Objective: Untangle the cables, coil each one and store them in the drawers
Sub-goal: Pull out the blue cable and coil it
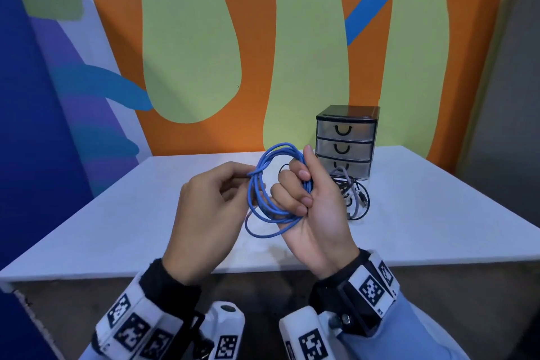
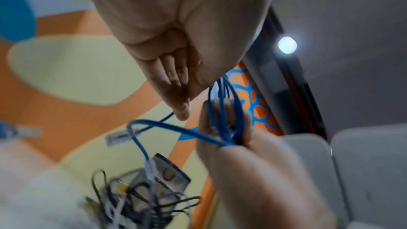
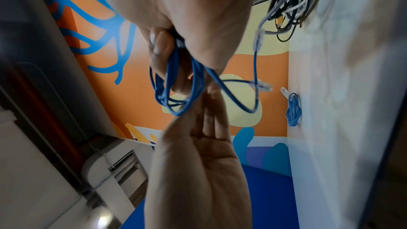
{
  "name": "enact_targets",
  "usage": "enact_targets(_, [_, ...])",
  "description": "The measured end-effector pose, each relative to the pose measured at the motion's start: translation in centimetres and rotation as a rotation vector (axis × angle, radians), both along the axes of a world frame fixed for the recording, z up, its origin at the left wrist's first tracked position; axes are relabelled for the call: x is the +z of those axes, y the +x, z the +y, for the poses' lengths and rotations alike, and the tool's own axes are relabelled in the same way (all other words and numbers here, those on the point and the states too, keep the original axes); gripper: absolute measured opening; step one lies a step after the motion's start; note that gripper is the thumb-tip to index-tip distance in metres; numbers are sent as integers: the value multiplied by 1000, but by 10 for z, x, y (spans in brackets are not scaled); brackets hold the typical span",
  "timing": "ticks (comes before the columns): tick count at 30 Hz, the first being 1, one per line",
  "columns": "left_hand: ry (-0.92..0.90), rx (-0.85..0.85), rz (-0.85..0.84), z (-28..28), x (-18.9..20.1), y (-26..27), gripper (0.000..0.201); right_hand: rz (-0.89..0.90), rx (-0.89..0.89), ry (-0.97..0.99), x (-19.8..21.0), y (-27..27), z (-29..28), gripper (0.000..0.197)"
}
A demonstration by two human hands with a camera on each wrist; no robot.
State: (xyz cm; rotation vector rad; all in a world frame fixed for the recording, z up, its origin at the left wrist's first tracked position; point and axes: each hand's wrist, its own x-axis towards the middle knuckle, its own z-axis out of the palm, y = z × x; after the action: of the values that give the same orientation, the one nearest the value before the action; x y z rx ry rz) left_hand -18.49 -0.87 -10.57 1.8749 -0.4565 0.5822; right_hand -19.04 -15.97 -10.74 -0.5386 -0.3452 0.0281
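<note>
Several loops of the blue cable (image 1: 273,184) are up off the table (image 1: 146,213), held between my two hands. My right hand (image 1: 309,202) has its fingers curled round one side of the bundle; my left hand (image 1: 213,207) pinches a strand at the opposite side, where a wrap crosses the loops. The connector end dangles free in the wrist views. My read: light, springy, smooth jacket, so the loops will want to pop open if either grip loosens. I'd hold at the wrap crossing, not the plug. The remaining tangle (image 1: 350,193) lies by the drawer unit (image 1: 346,140), all drawers closed.
</note>
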Motion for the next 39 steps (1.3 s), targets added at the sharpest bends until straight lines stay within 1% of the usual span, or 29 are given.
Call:
enact_targets(2, [-297,-200,205,-3,5,-7,29,-5,-111,-36,-2,4,3,43])
enact_targets(3, [-399,-267,269,-5,8,-11,30,-12,-187,-79,-2,5,6,43])
enact_targets(4, [-452,-305,296,-6,9,-15,28,-15,-267,-137,-3,7,8,44])
enact_targets(5, [-452,-313,291,-9,8,-18,24,-20,-346,-215,-3,8,11,46])
enact_targets(6, [-412,-289,265,-11,5,-20,23,-34,-425,-316,-4,8,14,48])
enact_targets(8, [-334,-189,198,-15,-2,-21,26,-109,-589,-565,-8,9,18,49])
enact_targets(10, [-351,-94,101,-16,-6,-17,22,-225,-738,-779,-14,10,18,49])
enact_targets(12, [-416,-40,-11,-15,-6,-15,20,-284,-815,-864,-20,14,16,45])
enact_targets(14, [-452,-18,-105,-14,-4,-14,20,-285,-785,-860,-23,17,15,42])
enact_targets(16, [-443,29,-169,-14,-6,-12,22,-275,-755,-870,-26,19,16,44])
enact_targets(18, [-440,80,-198,-12,-9,-8,23,-267,-757,-884,-28,21,18,49])
enact_targets(20, [-451,59,-194,-12,-12,-5,21,-243,-759,-881,-30,22,19,56])
enact_targets(22, [-484,11,-124,-12,-13,-4,17,-206,-743,-857,-32,24,19,52])
enact_targets(24, [-557,-57,22,-12,-13,-2,13,-158,-696,-824,-35,28,18,47])
enact_targets(27, [-614,-188,221,-14,-14,-1,15,-113,-626,-746,-35,30,16,50])
enact_targets(29, [-552,-194,271,-14,-14,-2,14,-94,-592,-666,-32,28,14,49])
enact_targets(30, [-487,-162,259,-14,-15,-2,11,-85,-583,-635,-31,28,14,49])
enact_targets(32, [-265,-26,152,-14,-17,-3,2,-67,-611,-615,-31,29,11,49])
enact_targets(34, [-46,135,-6,-15,-21,-5,23,-55,-628,-617,-32,31,8,48])
enact_targets(36, [94,245,-194,-14,-22,-7,48,-52,-613,-641,-33,30,9,49])
enact_targets(37, [175,267,-257,-13,-21,-7,52,-55,-603,-648,-32,29,9,49])
enact_targets(38, [262,288,-292,-12,-20,-8,48,-63,-592,-651,-32,29,10,48])
enact_targets(39, [346,318,-306,-12,-18,-8,39,-74,-582,-661,-32,28,10,47])
